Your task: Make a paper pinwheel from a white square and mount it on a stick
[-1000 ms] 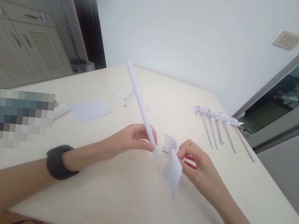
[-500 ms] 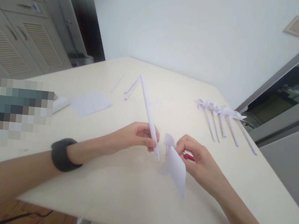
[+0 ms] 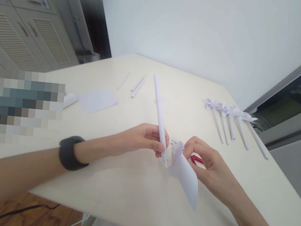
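The rolled paper stick (image 3: pixel 159 115) is pinched near its lower end by the left hand (image 3: pixel 142 140), fingers closed round it, its long end slanting up and away. Just right of that grip, the right hand (image 3: pixel 209 166) pinches the folded paper blades (image 3: pixel 185 175) at their centre, almost touching the stick's tip. A red-handled thing (image 3: pixel 197 159), partly hidden, lies under the right fingers. To join them well, I judge the stick should stay steady while the blades' centre meets its tip squarely. Beyond the right hand lies a row of finished pinwheels (image 3: pixel 229 119) on the table (image 3: pixel 121 192); no containers show.
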`<state>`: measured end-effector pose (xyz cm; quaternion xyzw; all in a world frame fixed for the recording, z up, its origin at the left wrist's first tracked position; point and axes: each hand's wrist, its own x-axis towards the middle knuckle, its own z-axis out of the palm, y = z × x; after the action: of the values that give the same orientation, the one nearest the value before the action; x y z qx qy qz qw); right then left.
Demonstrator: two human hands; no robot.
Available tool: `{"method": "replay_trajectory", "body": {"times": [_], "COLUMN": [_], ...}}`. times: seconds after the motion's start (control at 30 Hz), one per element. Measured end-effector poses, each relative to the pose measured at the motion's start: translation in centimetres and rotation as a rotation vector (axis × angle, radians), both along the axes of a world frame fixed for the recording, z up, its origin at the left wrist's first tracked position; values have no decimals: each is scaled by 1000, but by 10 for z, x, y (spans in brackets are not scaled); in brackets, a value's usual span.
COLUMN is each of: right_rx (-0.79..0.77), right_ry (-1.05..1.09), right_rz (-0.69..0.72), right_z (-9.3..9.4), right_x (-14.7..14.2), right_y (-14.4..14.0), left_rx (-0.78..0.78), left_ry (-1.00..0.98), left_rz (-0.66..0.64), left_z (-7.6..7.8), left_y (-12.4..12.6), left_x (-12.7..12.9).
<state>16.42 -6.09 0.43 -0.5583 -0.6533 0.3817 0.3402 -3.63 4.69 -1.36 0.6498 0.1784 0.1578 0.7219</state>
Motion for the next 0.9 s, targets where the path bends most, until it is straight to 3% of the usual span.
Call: {"method": "replay_trajectory", "body": {"times": [0.2,0.47,0.9], "right_rx": [4,29,25], "right_ry": [-14,-59,-43], "right_rz": [1,2,30], "right_z": [0,4,2], "right_x": [-1,1,0], "right_y": [-1,-1,-5], "left_rx": [-28,-33,-103], "left_ry": [37,-20,14], "left_rz": [-33,0,-34], "left_z": [8,0,9], "left_y": [-3,-3,-6], "left_x": [-1,0,1]}}
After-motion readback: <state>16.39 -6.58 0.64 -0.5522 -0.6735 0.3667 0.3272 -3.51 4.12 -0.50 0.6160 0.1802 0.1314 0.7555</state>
